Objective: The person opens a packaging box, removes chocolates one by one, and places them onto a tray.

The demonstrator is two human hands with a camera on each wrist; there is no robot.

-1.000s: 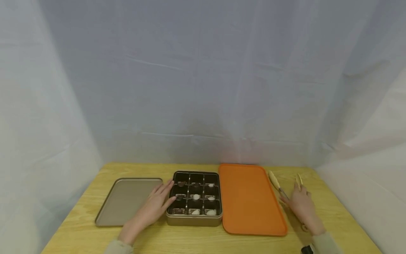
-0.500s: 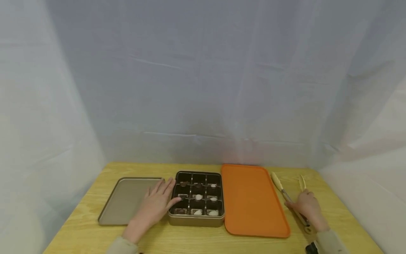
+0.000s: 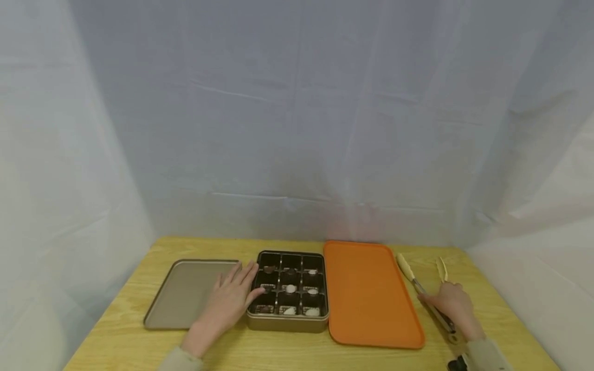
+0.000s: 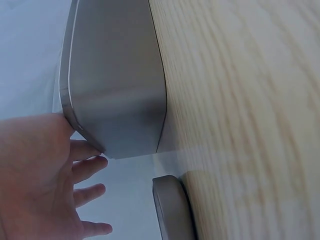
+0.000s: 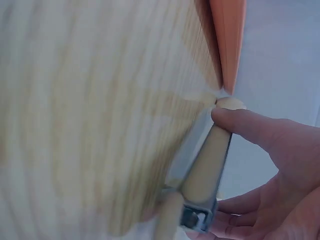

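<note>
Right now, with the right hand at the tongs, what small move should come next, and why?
Probably lift the tongs off the table: the right hand already has its fingers curled round them, while the left hand rests on the compartment box, whose chocolates lie uncovered.

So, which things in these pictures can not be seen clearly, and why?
- Pieces in the compartment box: too small in the head view to tell what they are.
- Tongs: the right hand covers the rear part in the head view; the right wrist view is blurred and cuts them off.
- Flat metal lid: the left hand hides its near right corner in the head view.
- Orange tray: only an edge in the right wrist view.
</note>
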